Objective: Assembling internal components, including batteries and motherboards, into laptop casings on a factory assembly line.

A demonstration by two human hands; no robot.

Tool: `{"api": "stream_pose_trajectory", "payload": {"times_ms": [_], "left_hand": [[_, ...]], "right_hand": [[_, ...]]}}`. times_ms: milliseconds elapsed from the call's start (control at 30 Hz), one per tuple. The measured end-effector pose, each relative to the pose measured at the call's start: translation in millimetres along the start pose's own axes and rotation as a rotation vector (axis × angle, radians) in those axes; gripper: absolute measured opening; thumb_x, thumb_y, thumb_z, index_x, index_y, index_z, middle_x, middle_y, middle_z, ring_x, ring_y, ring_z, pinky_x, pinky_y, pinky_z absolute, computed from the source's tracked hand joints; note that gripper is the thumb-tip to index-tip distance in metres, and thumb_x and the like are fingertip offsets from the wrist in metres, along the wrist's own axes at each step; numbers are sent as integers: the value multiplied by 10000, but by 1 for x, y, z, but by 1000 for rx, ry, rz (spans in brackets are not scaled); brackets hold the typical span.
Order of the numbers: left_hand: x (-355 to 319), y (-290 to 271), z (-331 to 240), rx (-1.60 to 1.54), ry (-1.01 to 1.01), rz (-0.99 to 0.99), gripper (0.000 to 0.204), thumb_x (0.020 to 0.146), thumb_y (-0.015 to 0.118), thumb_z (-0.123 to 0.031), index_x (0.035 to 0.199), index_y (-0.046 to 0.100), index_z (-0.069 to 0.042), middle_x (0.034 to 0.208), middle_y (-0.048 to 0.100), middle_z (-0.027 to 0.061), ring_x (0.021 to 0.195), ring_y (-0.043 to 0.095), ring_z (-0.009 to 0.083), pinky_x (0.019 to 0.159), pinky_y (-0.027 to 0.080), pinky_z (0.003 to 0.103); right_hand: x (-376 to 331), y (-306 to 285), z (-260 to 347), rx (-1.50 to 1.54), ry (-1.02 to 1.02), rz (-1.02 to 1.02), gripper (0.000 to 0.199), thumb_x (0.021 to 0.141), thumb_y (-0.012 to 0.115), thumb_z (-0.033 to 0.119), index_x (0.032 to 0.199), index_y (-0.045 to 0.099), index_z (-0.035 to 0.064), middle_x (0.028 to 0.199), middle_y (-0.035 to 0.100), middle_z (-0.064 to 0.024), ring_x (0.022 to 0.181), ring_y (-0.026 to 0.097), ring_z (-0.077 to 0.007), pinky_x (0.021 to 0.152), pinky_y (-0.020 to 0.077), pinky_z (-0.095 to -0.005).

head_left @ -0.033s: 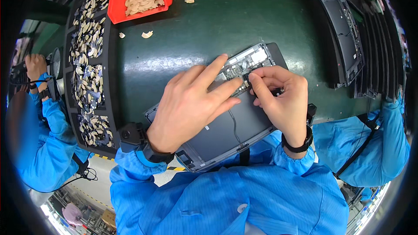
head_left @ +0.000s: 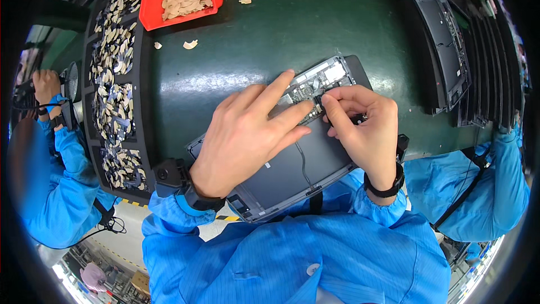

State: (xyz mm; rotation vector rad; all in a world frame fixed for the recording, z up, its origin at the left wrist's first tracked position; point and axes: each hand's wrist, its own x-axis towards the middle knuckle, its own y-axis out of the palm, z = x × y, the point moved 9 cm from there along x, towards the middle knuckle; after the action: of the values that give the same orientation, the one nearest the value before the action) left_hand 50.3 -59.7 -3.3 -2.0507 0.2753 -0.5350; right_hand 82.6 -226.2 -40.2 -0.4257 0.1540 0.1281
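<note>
A laptop base [head_left: 264, 183] with its inside exposed lies tilted in front of me on a dark pad [head_left: 360, 72]. Its circuit board [head_left: 315, 85] runs along the far side, and a black cable [head_left: 303, 160] crosses the grey casing. My left hand [head_left: 250, 129] is spread over the left part, fingers stretched and tips at the board. My right hand [head_left: 360, 121] pinches thumb and forefinger together at the board's near edge. Something small and dark shows at those fingertips, too hidden to name. Its other fingers are curled.
A black compartment tray [head_left: 144, 107] full of small tan-and-dark pieces stands left. A red bin [head_left: 147, 8] holds tan pieces; a loose curved piece [head_left: 190, 45] lies nearby. Another laptop base [head_left: 436, 34] leans beside dark upright panels [head_left: 495, 67]. Blue-sleeved people are at both sides.
</note>
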Motion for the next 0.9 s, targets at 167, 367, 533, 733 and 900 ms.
{"api": "stream_pose_trajectory", "payload": {"times_ms": [167, 367, 533, 733, 900], "left_hand": [[-3, -1, -1, 10, -3, -8, 355, 807, 866, -333, 1118, 821, -167, 1372, 687, 144, 950, 726, 284, 829, 614, 395], [-3, -1, -2, -4, 2, -11, 363, 796, 871, -333, 1112, 828, -160, 1376, 685, 159, 957, 728, 294, 839, 616, 400], [-4, 1, -2, 32, 10, -4, 377, 794, 873, -316, 1139, 822, -171, 1410, 664, 146, 976, 720, 283, 842, 611, 391], [-6, 7, -8, 140, 39, -1, 403, 834, 846, -315, 1220, 795, -211, 1451, 632, 132, 1007, 693, 256, 838, 600, 390], [-6, 6, -14, 209, 13, 20, 422, 866, 825, -302, 1278, 765, -228, 1474, 614, 137, 1045, 696, 271, 875, 591, 395]], "right_hand": [[0, 1, 0, 19, -11, 40, 102, 938, 741, 50, 964, 765, -45, 727, 763, -96, 630, 743, -136, 587, 559, -261], [0, 6, 2, 14, -57, 49, 102, 944, 734, 50, 955, 756, -49, 724, 760, -90, 626, 738, -133, 596, 559, -259], [1, 8, 4, 41, 10, 87, 113, 956, 722, 58, 968, 752, -51, 722, 758, -94, 607, 733, -134, 593, 556, -263], [3, 5, 3, 8, 44, 160, 186, 980, 709, 71, 1126, 691, -42, 723, 754, -110, 607, 733, -136, 551, 544, -262], [-5, -19, 7, 128, 106, 138, 243, 1029, 664, 56, 1246, 568, 2, 768, 736, -91, 634, 731, -137, 516, 527, -252]]}}
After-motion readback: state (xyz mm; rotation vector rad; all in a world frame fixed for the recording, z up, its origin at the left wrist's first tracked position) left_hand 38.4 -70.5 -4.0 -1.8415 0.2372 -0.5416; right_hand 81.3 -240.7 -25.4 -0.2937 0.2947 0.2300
